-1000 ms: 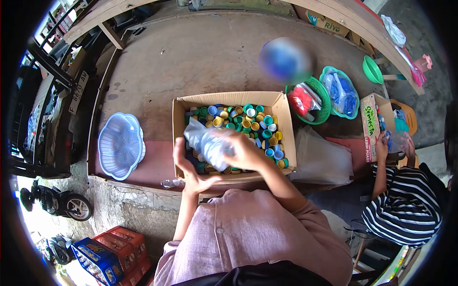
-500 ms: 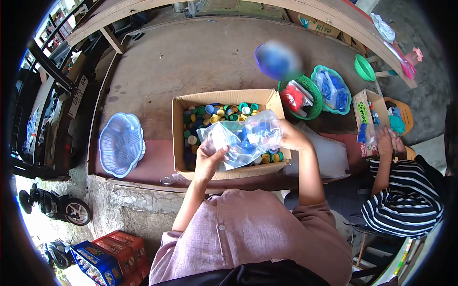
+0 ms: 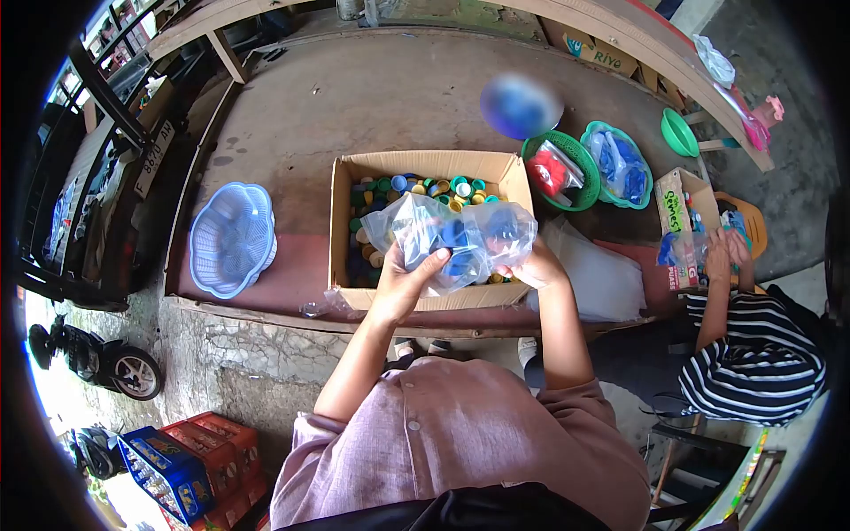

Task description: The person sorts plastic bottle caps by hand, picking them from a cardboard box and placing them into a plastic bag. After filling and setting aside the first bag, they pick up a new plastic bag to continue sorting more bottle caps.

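Note:
A clear plastic bag point(image 3: 416, 226) with blue bottle caps inside is stretched between my two hands, above a cardboard box point(image 3: 425, 162). My left hand point(image 3: 403, 285) is closed on the bag's left side, thumb pressed over it. At the right end, my right hand point(image 3: 542, 265) grips the bag from below and partly behind the plastic. Loose bottle caps point(image 3: 460, 188) in green, blue, yellow and white fill the box, some hidden under the bag.
A blue basket point(image 3: 232, 239) stands left of the box. To the right are a green basket point(image 3: 580, 190), a turquoise basket point(image 3: 645, 168) and clear plastic sheets point(image 3: 598, 274). A co-worker's hands point(image 3: 726, 252) are beside a small carton point(image 3: 675, 195).
My right hand has come down a little along the bag, and the bag's shape has shifted. The view has moved slightly. The co-worker's hands have drawn a bit apart.

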{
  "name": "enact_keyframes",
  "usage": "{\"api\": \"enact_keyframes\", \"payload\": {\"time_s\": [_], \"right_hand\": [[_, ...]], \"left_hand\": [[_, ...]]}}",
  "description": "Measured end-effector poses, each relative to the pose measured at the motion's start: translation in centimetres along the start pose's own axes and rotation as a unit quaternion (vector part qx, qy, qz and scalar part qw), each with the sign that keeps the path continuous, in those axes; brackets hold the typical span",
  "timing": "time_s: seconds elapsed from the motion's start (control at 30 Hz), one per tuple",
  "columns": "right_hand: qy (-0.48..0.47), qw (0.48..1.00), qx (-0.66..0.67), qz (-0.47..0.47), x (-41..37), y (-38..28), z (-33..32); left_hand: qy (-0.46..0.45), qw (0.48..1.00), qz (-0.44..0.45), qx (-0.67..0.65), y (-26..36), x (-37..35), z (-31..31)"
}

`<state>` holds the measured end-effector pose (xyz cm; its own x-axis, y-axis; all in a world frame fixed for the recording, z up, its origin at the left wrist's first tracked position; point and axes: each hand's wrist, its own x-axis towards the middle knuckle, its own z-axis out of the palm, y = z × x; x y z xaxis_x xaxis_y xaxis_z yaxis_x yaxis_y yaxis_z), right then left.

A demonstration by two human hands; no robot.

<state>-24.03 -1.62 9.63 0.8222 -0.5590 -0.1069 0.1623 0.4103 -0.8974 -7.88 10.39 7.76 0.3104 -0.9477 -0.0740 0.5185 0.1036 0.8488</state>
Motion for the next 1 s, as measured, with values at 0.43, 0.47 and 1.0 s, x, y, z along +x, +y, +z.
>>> {"api": "enact_keyframes", "payload": {"time_s": [0.43,0.47,1.0], "right_hand": [[0.043,0.998,0.049,-0.022,-3.2,2.0,-0.5],[0.026,0.998,0.039,-0.033,-3.4,2.1,-0.6],[0.039,0.836,-0.521,-0.167,-5.4,-1.6,4.7]], "left_hand": [[-0.033,0.962,-0.105,-0.249,-0.5,-3.3,0.0],[-0.034,0.983,-0.085,-0.162,-1.1,-3.3,-0.4],[-0.026,0.918,-0.149,-0.366,-6.6,-4.0,-2.4]]}}
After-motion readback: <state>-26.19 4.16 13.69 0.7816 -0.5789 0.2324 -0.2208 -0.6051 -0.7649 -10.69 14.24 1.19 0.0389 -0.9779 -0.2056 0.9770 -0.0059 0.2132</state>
